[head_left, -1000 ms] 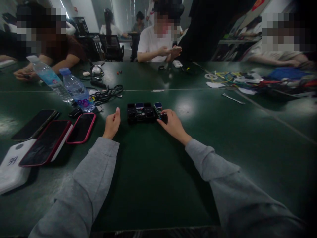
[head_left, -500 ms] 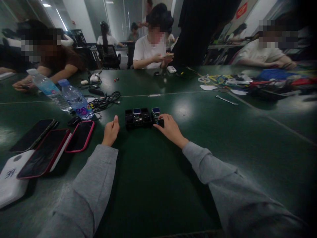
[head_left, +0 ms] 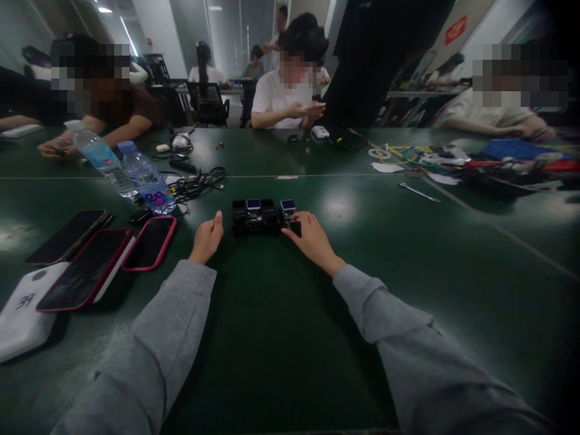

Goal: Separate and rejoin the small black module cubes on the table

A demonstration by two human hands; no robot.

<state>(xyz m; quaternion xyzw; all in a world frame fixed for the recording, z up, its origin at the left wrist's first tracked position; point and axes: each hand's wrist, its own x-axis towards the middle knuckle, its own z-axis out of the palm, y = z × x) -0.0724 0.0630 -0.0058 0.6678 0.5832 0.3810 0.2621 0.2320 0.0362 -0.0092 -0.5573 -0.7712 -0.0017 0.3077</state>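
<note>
As nothing has been visibly shifted, work seems paused: right of the black box (head_left: 256, 228), a small gadget (head_left: 288, 207) is pinched by the right hand (head_left: 313, 237); left of it, the left hand (head_left: 207, 240) (fingers hidden) cannot be judged closed or open.

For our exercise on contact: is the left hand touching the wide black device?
Apart. The head view shows a strip of green table between the left hand and the wide black device.

1 view looks forward and down from the head — hands (head_left: 207, 237) near, green table (head_left: 281, 338) beyond.
</note>
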